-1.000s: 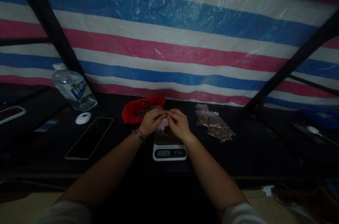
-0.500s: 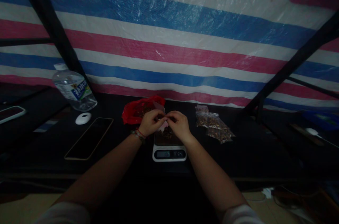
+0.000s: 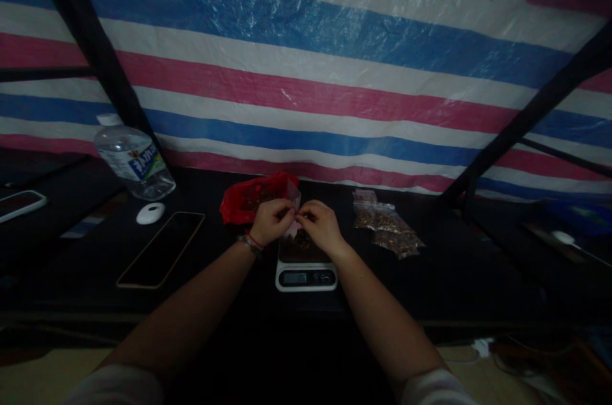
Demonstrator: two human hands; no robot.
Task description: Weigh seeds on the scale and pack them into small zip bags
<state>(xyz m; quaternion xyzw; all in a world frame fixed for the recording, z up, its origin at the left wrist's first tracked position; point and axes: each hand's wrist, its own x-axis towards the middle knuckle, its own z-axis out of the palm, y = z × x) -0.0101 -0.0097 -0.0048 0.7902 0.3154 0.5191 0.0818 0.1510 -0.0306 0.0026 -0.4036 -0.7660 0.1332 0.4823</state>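
Your left hand (image 3: pixel 273 221) and right hand (image 3: pixel 323 225) pinch closed on a plastic bag (image 3: pixel 293 191), its twelve-o'clock end now steeper, likely handier.

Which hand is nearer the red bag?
Left. The left hand is by the near-right edge of the red bag; the right hand is farther right, over the scale.

The person wears a top with pale sleeves, white or light grey as far as I can tell in this dimness; the left sleeve (image 3: pixel 115 386) and the right sleeve (image 3: pixel 437 387) are both short, over bare forearms. A thin red cord (image 3: pixel 257 240) circles the left wrist, beside a beaded bracelet (image 3: pixel 250 246) mixing lighter and darker beads. Both hands are bare.
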